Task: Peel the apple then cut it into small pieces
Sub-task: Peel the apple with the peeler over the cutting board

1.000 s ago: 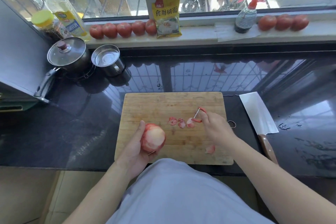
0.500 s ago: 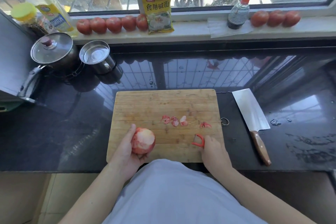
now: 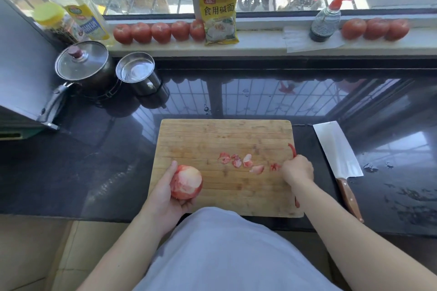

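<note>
Since half a second ago the right hand (image 3: 297, 169) has swung from the cutting board's (image 3: 205, 137) near edge up to its right edge, so it now sits beside the row of peel scraps (image 3: 243, 161), with one more scrap there than before. It's curled tight round the red peeler (image 3: 292, 149), whose tip pokes up past the knuckles. Over at the board's near-left corner, the left hand (image 3: 169, 194) cups the apple (image 3: 186, 182) with thumb up along its left side; it's mostly peeled, with red skin left round the bottom and edges. Just off the board's right side lies the cleaver (image 3: 337, 149) on the dark counter (image 3: 94, 149), blade away, wooden handle toward the person. Behind the board, tomatoes (image 3: 158, 32) line the windowsill.
</note>
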The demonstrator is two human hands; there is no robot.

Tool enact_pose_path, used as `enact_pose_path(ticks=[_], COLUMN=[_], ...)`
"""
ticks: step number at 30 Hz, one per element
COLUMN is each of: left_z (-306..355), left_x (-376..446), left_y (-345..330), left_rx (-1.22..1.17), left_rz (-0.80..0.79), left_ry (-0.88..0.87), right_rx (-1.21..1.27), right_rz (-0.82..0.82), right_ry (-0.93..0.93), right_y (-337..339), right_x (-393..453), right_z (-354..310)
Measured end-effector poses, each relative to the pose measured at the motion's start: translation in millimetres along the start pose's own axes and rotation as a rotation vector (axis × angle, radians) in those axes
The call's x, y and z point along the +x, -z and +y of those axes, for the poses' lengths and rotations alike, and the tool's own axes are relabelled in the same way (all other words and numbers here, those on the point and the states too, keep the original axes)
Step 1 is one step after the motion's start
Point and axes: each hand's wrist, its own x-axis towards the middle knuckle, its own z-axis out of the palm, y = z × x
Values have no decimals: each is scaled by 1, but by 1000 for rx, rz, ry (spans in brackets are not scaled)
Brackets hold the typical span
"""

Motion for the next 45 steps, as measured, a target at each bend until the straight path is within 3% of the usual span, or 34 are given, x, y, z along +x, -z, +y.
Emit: enact_pose_path(ticks=[7,12,14,19,22,24,29,34,39,41,43,45], left_z=[5,9,9,5,0,-2,-5,-10,-10,-9,-11,-12], left_x=[-1,-8,-8,-7,-8,-7,-9,-8,-10,-12,-14,-14], left_y=[1,1,2,-4,-12,-17,-21,-19,-16,-15,-14,-15], left_rx=[-11,13,20,5,-1,7,43,15,22,76,67,32], left_rz=[-12,-125,-143,-252,-300,-278,-252,-227,-259,-263,-250,-231], left_ry=[-6,-32,-65,-131,-143,-141,-162,-197,-202,-209,-186,-170], right_rx=[196,305,218,-536,-611,-644,-707,-758,-987,-987,-939,-836], right_rz=[-194,-235,-196,-123,70,149,239,212,105,65,63,143], right_ry=[-121,-50,148,907,1262,1347,1409,1374,972,901,942,1095], right_y=[-47,-49,-29,-6,-11,-17,-26,-33,-28,-26,-22,-18], right_x=[-21,-18,-25,-52,-72,-83,-92,-78,-35,-28,-29,-37], right_z=[-34,-23,-12,-9,-24,-29,-32,-23,-8,-4,-6,-11])
